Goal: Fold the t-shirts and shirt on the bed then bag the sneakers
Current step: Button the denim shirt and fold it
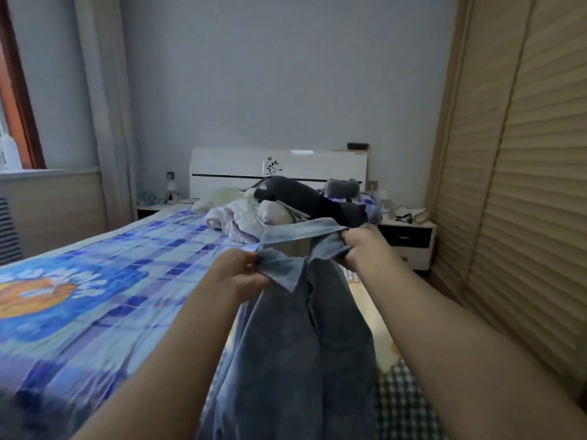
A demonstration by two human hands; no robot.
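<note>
Two bare forearms are extended from the bottom edge of the head view, with a blue denim shirt (295,360) hung between them, its body draped down over the near edge of the bed (95,312). The shirt is held up at the collar. The left hand (241,274) is closed on the left collar point, the fabric pinched between thumb and curled fingers (251,265). The right hand (362,246) is fisted round the bunched cloth at the right side of the collar, fingers wrapped tight on it. The collar band is stretched between the two hands, slightly higher on the right. Checked fabric is seen at the lower right, beside the hanging shirt. The bed is covered by a blue patterned sheet with an orange motif at the left. Further up the bed, a heap of pale crumpled clothes (241,217) is piled, and behind it dark garments (305,198) are laid against the white headboard (279,166). A grey plush toy (343,187) is set by the headboard. A nightstand (409,239) is placed at the right of the bed, another at the left. A louvred wardrobe (524,185) is ranged along the right wall. Sneakers cannot be made out.
</note>
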